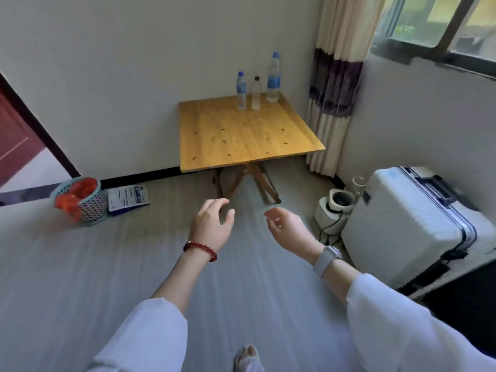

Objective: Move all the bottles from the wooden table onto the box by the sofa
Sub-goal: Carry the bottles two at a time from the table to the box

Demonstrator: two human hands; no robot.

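Wooden table [241,140] with 3 bottles [255,93] against white wall; both hands [212,224] empty, fingers loosely curled.

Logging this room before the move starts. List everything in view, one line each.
bottles: 3, clear, two with blue caps and labels, far edge of the table
wooden table: 1, yellow-brown, against the wall
basket: 1, teal with red contents, floor, left
printed packet: 1, white and blue, beside the basket
suitcase: 1, white, right
small appliance: 1, white, floor by the suitcase
curtain: 1, cream and purple, by the window
left hand: 1, empty, red bead bracelet
right hand: 1, empty, watch
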